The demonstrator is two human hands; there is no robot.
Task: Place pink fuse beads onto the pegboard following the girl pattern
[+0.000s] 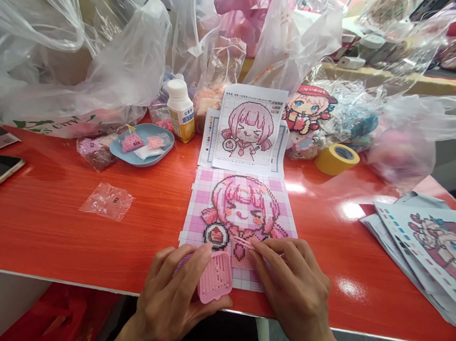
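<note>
So yeah, one bead picture (245, 207) lies under and just past my hands: right hand (298, 280) pinching one pair of pink tweezers (242, 242) over it, left hand (176, 291) clasping one pink bead tray (215, 279). Beyond my left, one bottle (180, 111); beyond my right, one tape roll (329, 160).

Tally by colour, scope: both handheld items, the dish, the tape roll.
Pink: 2 (bead tray, tweezers)
Blue: 1 (dish)
Yellow: 1 (tape roll)
Total: 4

Left hand (178, 286) holding pink tray (226, 267); right hand (300, 280), tweezers (243, 242) over beadwork (245, 205).
</note>
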